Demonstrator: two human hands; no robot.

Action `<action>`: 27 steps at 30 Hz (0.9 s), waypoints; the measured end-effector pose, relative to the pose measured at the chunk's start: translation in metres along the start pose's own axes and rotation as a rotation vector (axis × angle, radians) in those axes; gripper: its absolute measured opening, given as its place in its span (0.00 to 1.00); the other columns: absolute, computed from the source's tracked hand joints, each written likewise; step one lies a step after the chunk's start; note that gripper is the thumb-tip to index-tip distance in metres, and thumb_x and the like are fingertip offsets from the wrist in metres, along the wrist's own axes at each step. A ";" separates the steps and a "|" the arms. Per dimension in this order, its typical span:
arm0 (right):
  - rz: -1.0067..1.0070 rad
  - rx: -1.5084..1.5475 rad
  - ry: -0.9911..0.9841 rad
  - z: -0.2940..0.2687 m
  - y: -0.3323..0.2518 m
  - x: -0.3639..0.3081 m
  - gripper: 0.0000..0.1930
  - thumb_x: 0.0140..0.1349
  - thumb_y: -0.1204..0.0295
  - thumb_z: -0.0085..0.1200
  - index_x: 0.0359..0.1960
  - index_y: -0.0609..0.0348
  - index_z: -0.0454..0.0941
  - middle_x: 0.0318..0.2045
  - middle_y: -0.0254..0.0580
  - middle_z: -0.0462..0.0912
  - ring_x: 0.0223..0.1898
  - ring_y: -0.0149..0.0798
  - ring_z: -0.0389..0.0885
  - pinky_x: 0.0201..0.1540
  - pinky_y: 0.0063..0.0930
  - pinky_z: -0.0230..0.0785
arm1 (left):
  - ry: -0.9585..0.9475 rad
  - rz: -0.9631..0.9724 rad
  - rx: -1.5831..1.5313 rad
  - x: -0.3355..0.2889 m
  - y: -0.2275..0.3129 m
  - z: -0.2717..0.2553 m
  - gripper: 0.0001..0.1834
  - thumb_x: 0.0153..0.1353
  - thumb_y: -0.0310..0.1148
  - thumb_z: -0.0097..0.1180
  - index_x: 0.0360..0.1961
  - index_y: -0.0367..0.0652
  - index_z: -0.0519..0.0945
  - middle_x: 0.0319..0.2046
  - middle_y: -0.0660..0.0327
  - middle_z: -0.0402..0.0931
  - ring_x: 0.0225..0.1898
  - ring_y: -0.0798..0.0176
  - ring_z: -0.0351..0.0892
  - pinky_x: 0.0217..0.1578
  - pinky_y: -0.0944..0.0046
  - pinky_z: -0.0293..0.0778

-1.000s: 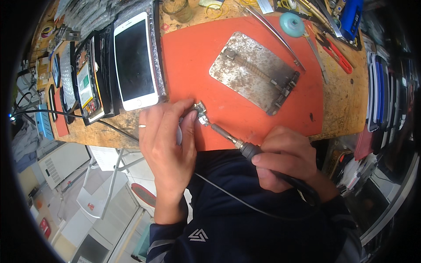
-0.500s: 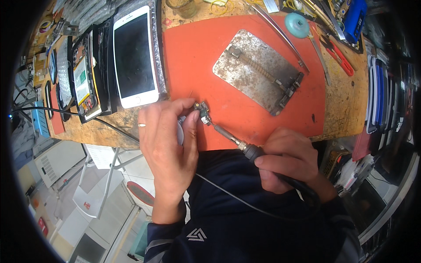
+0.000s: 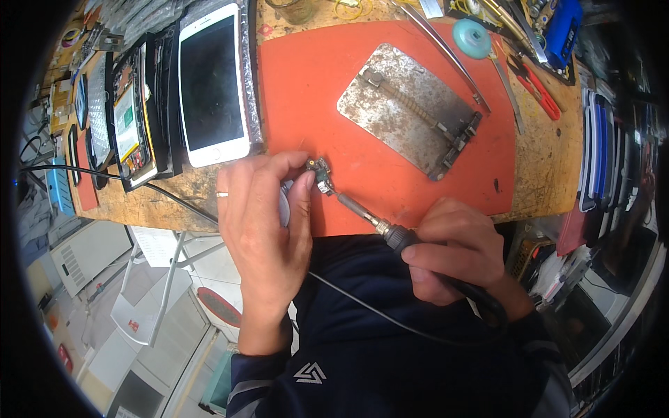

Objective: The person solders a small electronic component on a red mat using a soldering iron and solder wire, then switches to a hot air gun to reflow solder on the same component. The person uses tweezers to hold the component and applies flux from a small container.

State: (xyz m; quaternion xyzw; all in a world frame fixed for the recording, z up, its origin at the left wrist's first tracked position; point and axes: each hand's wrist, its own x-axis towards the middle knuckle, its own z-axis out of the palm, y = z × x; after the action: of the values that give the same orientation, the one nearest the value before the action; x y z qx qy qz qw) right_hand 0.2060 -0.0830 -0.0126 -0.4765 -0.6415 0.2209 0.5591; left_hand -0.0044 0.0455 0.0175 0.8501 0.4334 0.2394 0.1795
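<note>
Between the thumb and forefinger of my left hand [image 3: 261,223] is a small circuit board [image 3: 320,175] with metal parts, held above the red mat [image 3: 300,90]. A round whitish thing [image 3: 284,205] shows partly behind that thumb; its kind is hidden. My right hand [image 3: 456,251] grips a soldering iron [image 3: 390,233] by its dark handle. The iron's thin tip points up and left, at the lower right edge of the board; whether it touches I cannot tell.
A rusty metal board holder [image 3: 401,104] lies on the mat, with tweezers [image 3: 446,56] beyond it. A white phone [image 3: 212,90] sits left, beside opened phones [image 3: 132,125]. Red-handled pliers [image 3: 540,90] and a pale green disc [image 3: 472,38] lie right. A thin grey cable [image 3: 369,303] crosses my lap.
The view has shifted very slightly. Both hands keep their grips, and the iron's tip stays close to the small circuit board with only a tiny movement.
</note>
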 end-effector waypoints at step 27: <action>-0.002 -0.004 0.006 0.001 0.001 -0.002 0.13 0.59 0.73 0.71 0.46 0.60 0.92 0.34 0.41 0.83 0.29 0.40 0.83 0.29 0.32 0.77 | 0.003 -0.013 -0.002 -0.001 0.000 0.001 0.13 0.62 0.19 0.72 0.48 0.39 0.86 0.40 0.53 0.81 0.44 0.47 0.78 0.47 0.51 0.73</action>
State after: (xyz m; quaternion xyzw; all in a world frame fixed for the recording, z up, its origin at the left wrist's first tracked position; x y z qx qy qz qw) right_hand 0.2056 -0.0839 -0.0141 -0.4778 -0.6405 0.2177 0.5604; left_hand -0.0047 0.0445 0.0163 0.8467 0.4389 0.2401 0.1811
